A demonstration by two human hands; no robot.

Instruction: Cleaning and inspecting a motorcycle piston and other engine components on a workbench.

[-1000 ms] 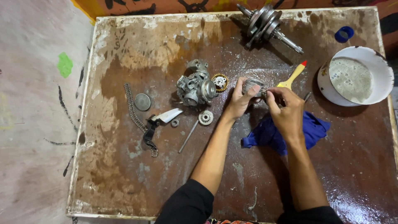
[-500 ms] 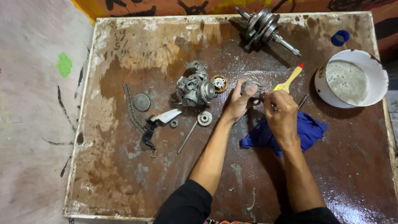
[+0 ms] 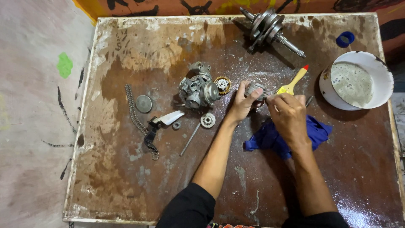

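Observation:
My left hand (image 3: 242,102) grips a small grey metal engine part (image 3: 254,89) above the middle of the brown table (image 3: 126,185). My right hand (image 3: 288,115) is closed around the handle of a yellow brush with a red tip (image 3: 292,82), its bristle end against the metal part. A crumpled blue cloth (image 3: 270,137) lies under my right wrist. Both arms wear black sleeves.
A white bowl of cloudy liquid (image 3: 357,82) and a blue cap (image 3: 345,39) sit at the right. A crankshaft (image 3: 268,26) lies at the far edge. A carburettor-like casting (image 3: 197,88), small gears (image 3: 222,84), a chain (image 3: 134,110), a round disc (image 3: 144,103) and a thin rod (image 3: 190,138) lie left of centre.
My two hands stay together at the metal part, with the right hand shifting slightly as the brush works against it. Only the camera view drifts a little.

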